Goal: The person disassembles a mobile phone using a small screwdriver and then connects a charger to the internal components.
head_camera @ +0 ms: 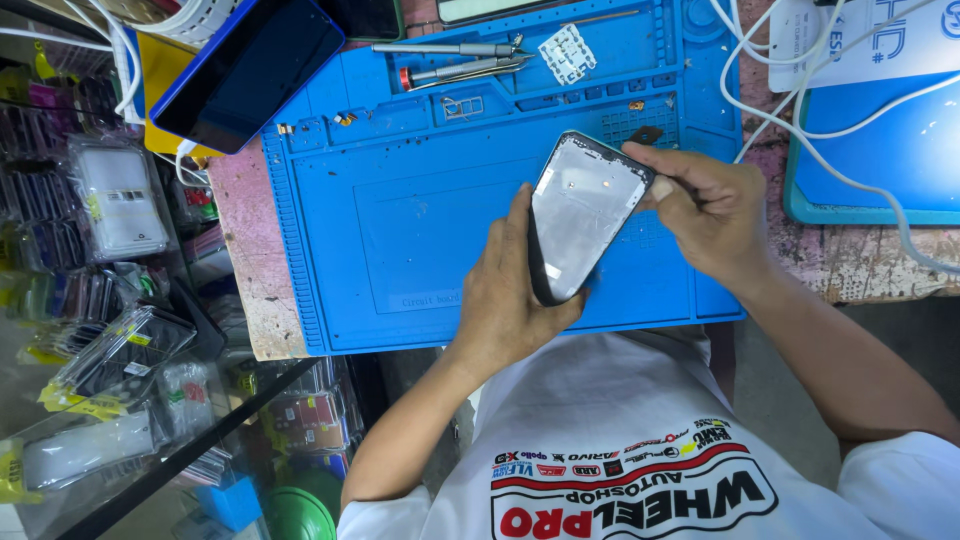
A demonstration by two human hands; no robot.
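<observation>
Blue silicone, the work mat [420, 200] lay under everything. Above its near half the left hand [505, 300] was wrapped around the lower end of a phone frame [580, 215], tilted upright. The right hand [705, 205] pinched the frame's top corner. Tweezers [455, 60] rested at the mat's far edge, a dark tablet [245, 70] just beyond its far-left corner.

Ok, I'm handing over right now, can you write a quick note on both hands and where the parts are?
Left hand: grips the phone frame by its lower end, held tilted above the blue work mat.
Right hand: at the frame's top corner, pinching a small dark tool.
Tweezers and a screwdriver lie at the mat's far edge; a dark phone sits at the upper left.
Done: the frame looks bare, no screen in it.
Left: cannot tell.
</observation>
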